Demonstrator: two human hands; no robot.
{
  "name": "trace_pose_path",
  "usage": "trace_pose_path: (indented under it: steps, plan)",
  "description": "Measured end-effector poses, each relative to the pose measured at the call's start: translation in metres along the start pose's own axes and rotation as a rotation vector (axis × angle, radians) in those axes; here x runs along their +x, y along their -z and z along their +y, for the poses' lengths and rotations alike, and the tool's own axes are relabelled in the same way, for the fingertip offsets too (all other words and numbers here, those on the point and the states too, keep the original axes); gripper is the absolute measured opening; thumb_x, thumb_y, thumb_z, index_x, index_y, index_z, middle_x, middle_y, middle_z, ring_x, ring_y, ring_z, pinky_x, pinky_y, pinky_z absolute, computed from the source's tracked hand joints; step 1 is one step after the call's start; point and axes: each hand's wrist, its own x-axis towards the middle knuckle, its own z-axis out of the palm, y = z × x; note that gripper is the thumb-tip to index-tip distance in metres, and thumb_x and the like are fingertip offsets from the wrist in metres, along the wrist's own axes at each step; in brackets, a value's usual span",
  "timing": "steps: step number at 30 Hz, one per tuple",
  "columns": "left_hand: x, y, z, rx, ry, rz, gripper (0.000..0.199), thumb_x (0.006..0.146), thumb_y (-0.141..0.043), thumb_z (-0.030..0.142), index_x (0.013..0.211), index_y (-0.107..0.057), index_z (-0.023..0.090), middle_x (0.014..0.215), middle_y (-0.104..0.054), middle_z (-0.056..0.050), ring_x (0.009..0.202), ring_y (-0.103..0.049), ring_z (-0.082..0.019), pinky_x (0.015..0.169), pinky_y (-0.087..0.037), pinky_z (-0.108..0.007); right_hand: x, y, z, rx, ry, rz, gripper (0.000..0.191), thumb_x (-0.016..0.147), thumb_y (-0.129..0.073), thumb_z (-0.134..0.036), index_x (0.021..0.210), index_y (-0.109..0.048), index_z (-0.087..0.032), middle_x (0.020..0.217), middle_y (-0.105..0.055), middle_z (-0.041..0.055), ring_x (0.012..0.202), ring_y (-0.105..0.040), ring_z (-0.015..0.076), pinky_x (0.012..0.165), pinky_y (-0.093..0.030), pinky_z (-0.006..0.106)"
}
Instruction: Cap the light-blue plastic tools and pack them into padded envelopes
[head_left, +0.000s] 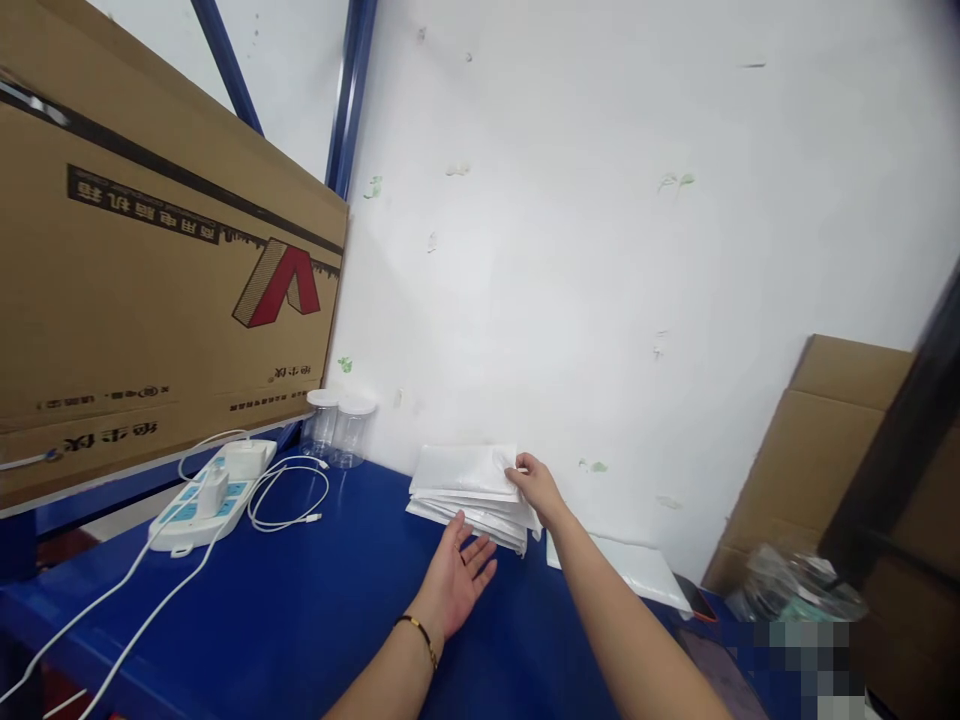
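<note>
A stack of white padded envelopes (469,512) lies on the blue tabletop (360,600) against the wall. My right hand (540,488) pinches the right end of the top envelope (461,470) between thumb and fingers. That envelope is tilted up at the back, over the others. Just in front of the stack, my left hand (457,580) is open, palm up with fingers spread, its fingertips close to the front edge of the pile. It holds nothing. A bracelet circles the left wrist. To the right, partly behind my right forearm, lies a separate white envelope (645,572).
A white power strip (202,500) with plugged-in chargers and loose cables sits at the left. Two clear lidded jars (351,435) stand by the wall. A large cardboard box (172,300) rises at left; more cardboard (795,450) and plastic bags (795,590) are at right.
</note>
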Motion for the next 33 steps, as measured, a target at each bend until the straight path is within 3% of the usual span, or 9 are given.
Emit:
trace_pose_path:
  steps: [2,5,9,11,14,16,19,23,33]
  plan:
    - [0.0,0.0,0.002,-0.025,-0.008,-0.025,0.061,0.074,-0.062,0.056,0.12,-0.043,0.02,0.114,-0.058,-0.012,0.106,-0.059,-0.022,0.082,-0.05,-0.031,-0.021,0.005,-0.004,0.118,0.028,-0.023,0.016,0.067,-0.052,-0.032,0.078,-0.051,-0.02,0.07,-0.06,-0.0023,0.066,-0.057,0.0148,0.06,-0.044,0.023]
    - [-0.004,-0.001,0.002,-0.08,-0.033,-0.119,0.051,0.078,-0.059,0.052,0.12,-0.047,0.025,0.122,-0.056,-0.008,0.112,-0.055,-0.021,0.088,-0.049,-0.033,-0.059,0.018,-0.003,0.265,0.005,-0.041,0.024,0.068,-0.05,-0.029,0.091,-0.051,-0.02,0.075,-0.062,-0.0009,0.065,-0.059,0.0149,0.059,-0.047,0.024]
    - [-0.009,-0.004,-0.004,-0.142,-0.207,-0.215,0.036,0.08,-0.061,0.04,0.113,-0.056,0.025,0.124,-0.057,-0.004,0.111,-0.056,-0.022,0.091,-0.048,-0.034,-0.113,0.036,0.015,0.646,-0.276,-0.168,0.041,0.063,-0.064,-0.025,0.102,-0.051,-0.021,0.072,-0.064,-0.001,0.054,-0.059,0.0138,0.049,-0.047,0.023]
    - [-0.01,-0.005,-0.006,-0.145,-0.287,-0.204,0.033,0.08,-0.061,0.036,0.109,-0.058,0.02,0.117,-0.061,-0.006,0.107,-0.058,-0.022,0.091,-0.048,-0.033,-0.135,0.042,0.029,0.702,-0.423,-0.244,0.044,0.06,-0.07,-0.024,0.1,-0.052,-0.019,0.067,-0.064,-0.0014,0.048,-0.057,0.0128,0.043,-0.045,0.022]
    - [-0.008,-0.006,-0.009,-0.114,-0.387,-0.101,0.038,0.078,-0.064,0.03,0.114,-0.055,0.021,0.103,-0.066,-0.005,0.099,-0.062,-0.02,0.09,-0.048,-0.032,-0.156,0.047,0.053,0.641,-0.467,-0.301,0.046,0.059,-0.075,-0.027,0.098,-0.052,-0.019,0.07,-0.065,-0.0004,0.051,-0.061,0.0133,0.046,-0.048,0.022]
    - [-0.006,-0.006,-0.011,-0.068,-0.483,-0.035,0.049,0.076,-0.067,0.026,0.121,-0.049,0.027,0.099,-0.066,-0.002,0.096,-0.062,-0.019,0.091,-0.047,-0.034,-0.161,0.05,0.068,0.484,-0.426,-0.249,0.045,0.06,-0.075,-0.032,0.096,-0.052,-0.02,0.064,-0.062,-0.0034,0.047,-0.059,0.0125,0.04,-0.044,0.021]
    - [-0.004,-0.007,-0.015,0.033,-0.626,0.028,0.06,0.072,-0.071,0.026,0.126,-0.044,0.03,0.105,-0.064,-0.002,0.102,-0.06,-0.019,0.095,-0.044,-0.036,-0.158,0.059,0.085,0.191,-0.362,-0.119,0.04,0.062,-0.072,-0.037,0.091,-0.051,-0.02,0.048,-0.046,-0.0113,0.03,-0.046,0.0085,0.028,-0.027,0.016]
    - [-0.007,-0.014,-0.019,0.153,-0.719,0.039,0.064,0.071,-0.074,0.028,0.127,-0.043,0.031,0.118,-0.06,-0.004,0.112,-0.054,-0.02,0.101,-0.038,-0.037,-0.153,0.07,0.092,0.086,-0.336,-0.049,0.033,0.07,-0.06,-0.047,0.087,-0.053,-0.02,0.05,-0.041,-0.0109,0.029,-0.037,0.0059,0.028,-0.017,0.017]
    - [-0.033,-0.056,-0.012,0.321,-0.744,-0.097,0.073,0.07,-0.074,0.028,0.133,-0.036,0.03,0.104,-0.064,-0.003,0.103,-0.059,-0.017,0.101,-0.037,-0.036,-0.156,0.074,0.079,0.039,-0.174,0.08,0.041,0.074,-0.054,-0.059,0.072,-0.062,-0.019,0.067,-0.058,-0.001,0.066,-0.051,0.0161,0.058,-0.037,0.024]
